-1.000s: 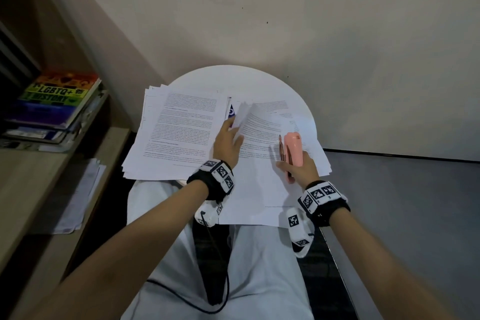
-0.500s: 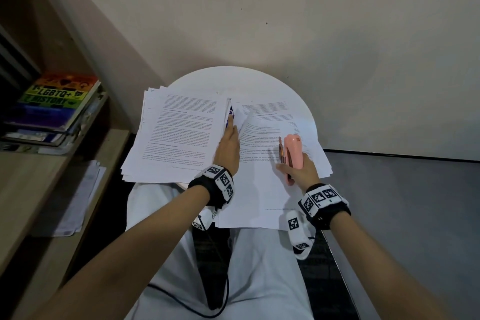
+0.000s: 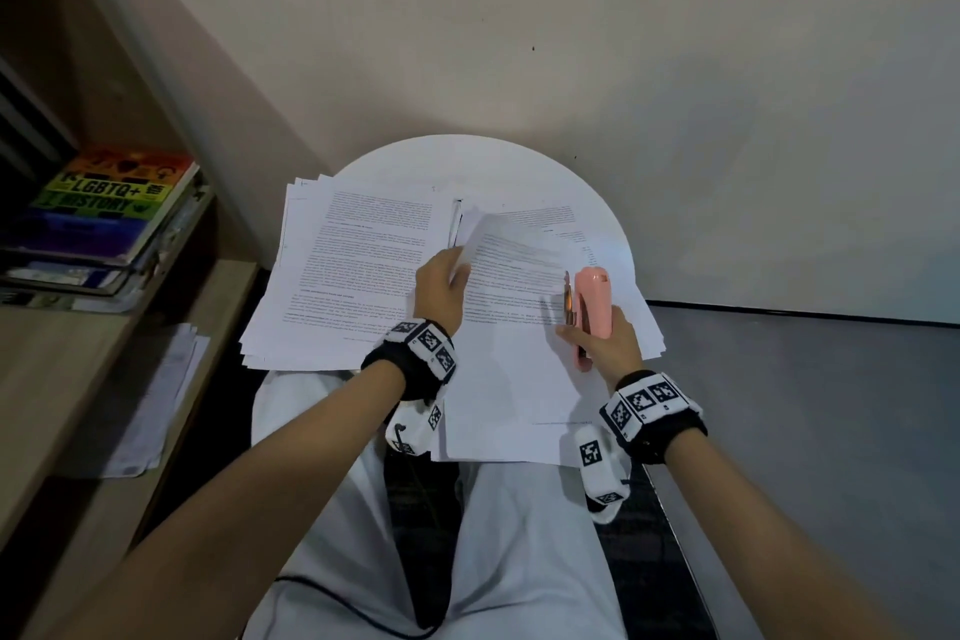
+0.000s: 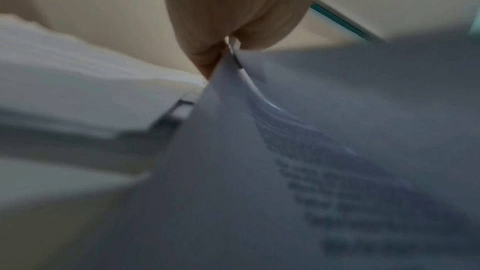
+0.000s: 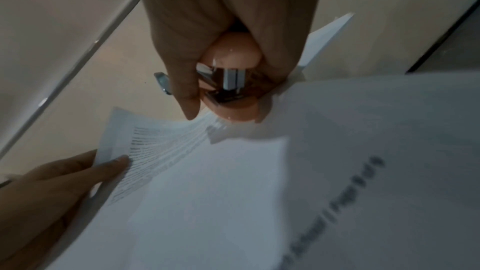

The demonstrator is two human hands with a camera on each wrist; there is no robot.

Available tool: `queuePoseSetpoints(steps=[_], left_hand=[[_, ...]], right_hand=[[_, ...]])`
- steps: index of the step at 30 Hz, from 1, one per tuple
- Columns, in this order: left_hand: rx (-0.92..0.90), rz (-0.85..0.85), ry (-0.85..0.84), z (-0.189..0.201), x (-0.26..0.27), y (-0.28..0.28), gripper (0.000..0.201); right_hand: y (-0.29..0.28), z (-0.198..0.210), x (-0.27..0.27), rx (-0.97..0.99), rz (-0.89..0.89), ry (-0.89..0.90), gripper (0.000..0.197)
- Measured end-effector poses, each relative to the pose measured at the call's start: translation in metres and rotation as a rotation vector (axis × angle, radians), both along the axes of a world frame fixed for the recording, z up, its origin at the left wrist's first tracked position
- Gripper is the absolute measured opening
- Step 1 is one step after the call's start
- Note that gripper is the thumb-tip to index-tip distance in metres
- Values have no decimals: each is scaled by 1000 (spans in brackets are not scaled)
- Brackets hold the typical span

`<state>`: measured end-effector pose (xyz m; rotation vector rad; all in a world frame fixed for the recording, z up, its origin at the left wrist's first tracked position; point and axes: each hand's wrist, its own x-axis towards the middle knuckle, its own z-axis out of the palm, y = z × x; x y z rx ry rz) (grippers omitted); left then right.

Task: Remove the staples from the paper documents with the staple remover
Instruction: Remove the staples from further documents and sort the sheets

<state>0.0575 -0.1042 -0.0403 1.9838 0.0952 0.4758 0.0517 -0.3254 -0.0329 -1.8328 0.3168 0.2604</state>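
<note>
Two piles of printed paper lie on a small round white table [image 3: 467,161]. The left pile [image 3: 353,270] [image 4: 78,89] lies flat. On the right pile, my left hand [image 3: 454,270] [image 4: 233,17] [image 5: 52,182] pinches the top left corner of the top sheet [image 3: 519,327] [image 4: 285,151] [image 5: 207,171] and lifts it, so the sheet curls up. My right hand [image 3: 597,338] [image 5: 221,17] grips a pink staple remover [image 3: 592,301] [image 5: 228,81], which rests on the right side of that pile with its metal jaws pointing away from me.
A wooden shelf at the left holds stacked books [image 3: 104,213], with loose papers [image 3: 156,405] on a lower board. A plain wall stands right behind the table. My lap in white trousers [image 3: 493,535] and a black cable [image 3: 337,603] lie below the table's near edge.
My left hand went up to the sheet's top left corner, then drew back slightly with the corner raised. The right hand and the staple remover have barely moved.
</note>
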Motion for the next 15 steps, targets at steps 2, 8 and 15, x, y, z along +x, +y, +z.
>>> queuePoseSetpoints(steps=[2, 8, 15], left_hand=[[-176, 9, -23, 14, -4, 4, 21], [-480, -73, -54, 50, -13, 13, 36], [-339, -97, -173, 71, -4, 7, 43]], right_hand=[[-2, 7, 4, 35, -83, -63, 62], [-7, 49, 11, 238, 9, -109, 19], [8, 79, 1, 232, -22, -277, 17]])
